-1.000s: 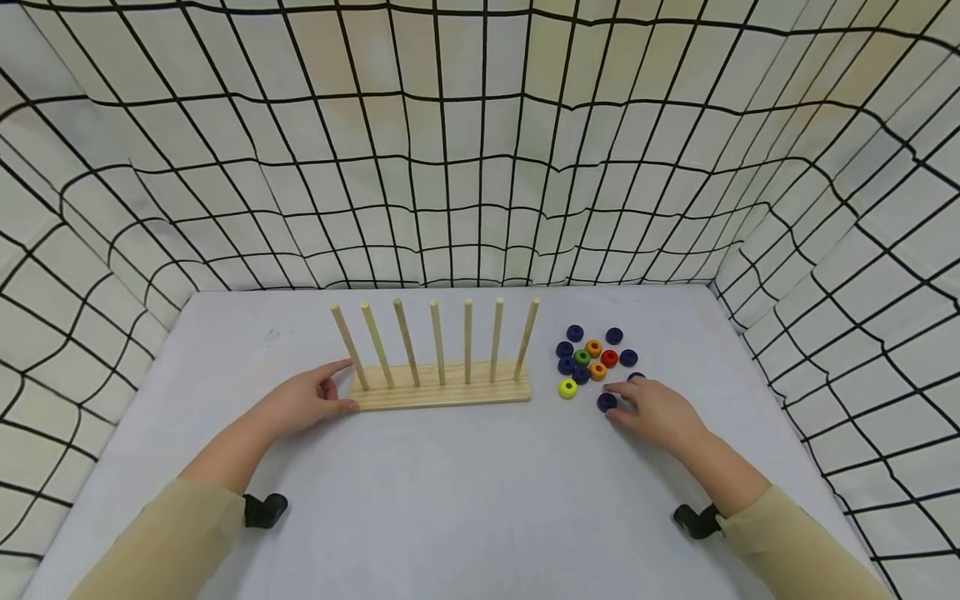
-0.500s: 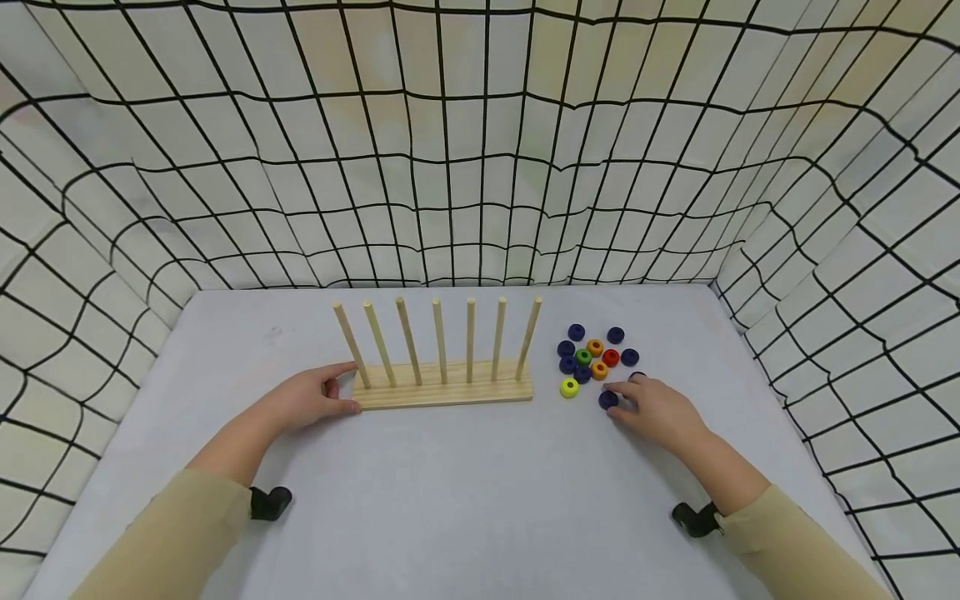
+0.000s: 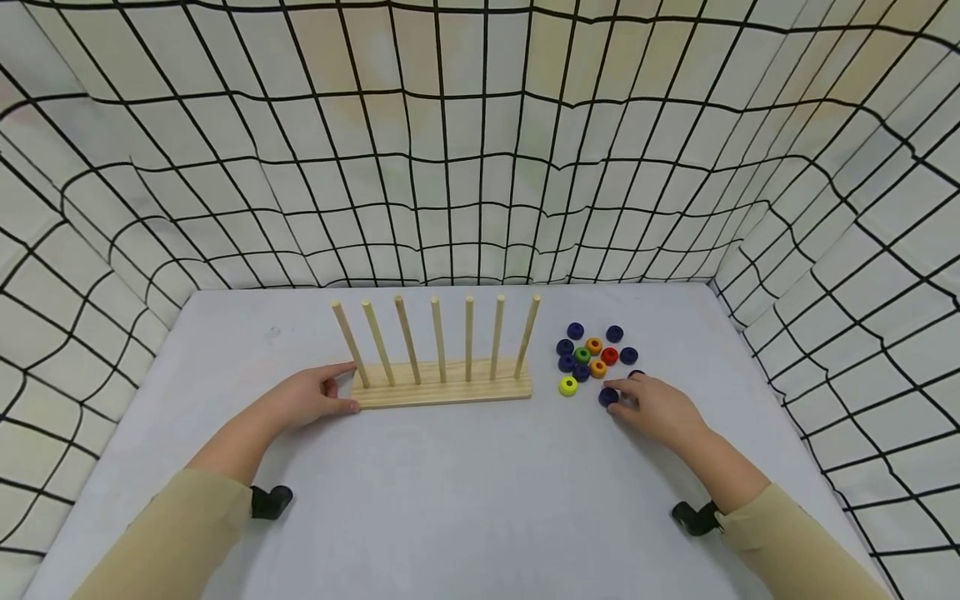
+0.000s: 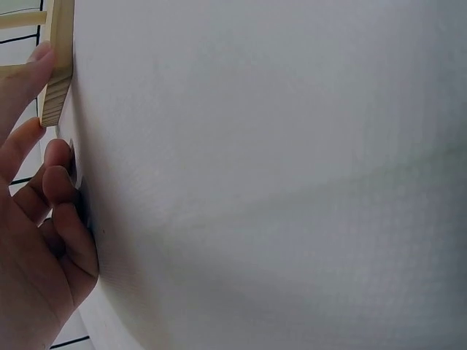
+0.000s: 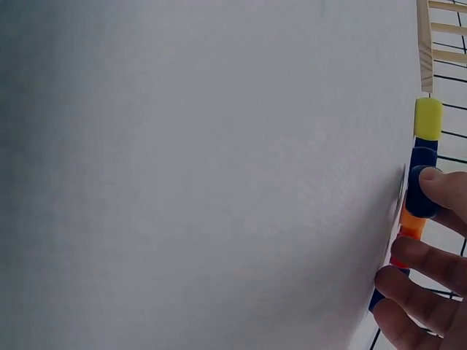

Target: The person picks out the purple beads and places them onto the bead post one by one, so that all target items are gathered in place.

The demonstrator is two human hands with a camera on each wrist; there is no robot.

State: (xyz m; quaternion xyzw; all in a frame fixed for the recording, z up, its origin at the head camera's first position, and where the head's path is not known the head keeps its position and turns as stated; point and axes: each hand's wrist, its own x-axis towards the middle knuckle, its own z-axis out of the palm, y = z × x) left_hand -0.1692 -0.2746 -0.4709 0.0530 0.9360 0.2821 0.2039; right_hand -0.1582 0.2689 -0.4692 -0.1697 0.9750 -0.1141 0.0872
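A pale wooden peg board (image 3: 442, 392) with several upright pegs stands on the table in the head view. My left hand (image 3: 303, 402) holds its left end; the left wrist view shows the thumb on the front of the base (image 4: 62, 51) and the index fingertip at its end, other fingers curled beneath. To the right of the board, my right hand (image 3: 656, 412) pinches a dark blue bead (image 3: 608, 397) between thumb and index finger. The right wrist view has the thumb against this blue bead (image 5: 421, 193), while the remaining fingers spread loosely.
Several loose beads lie beyond the right hand: dark blue ones (image 3: 566, 363), a yellow bead (image 3: 567, 386), a green bead (image 3: 582, 355), orange ones (image 3: 597, 368) and a red bead (image 3: 609, 356). Black netting (image 3: 480, 158) over white cloth surrounds the white table (image 3: 472, 492).
The dark blue bead at my right fingertips has shifted very slightly away from me. My left forearm has moved a little forward and right; its fingers stay on the peg board.
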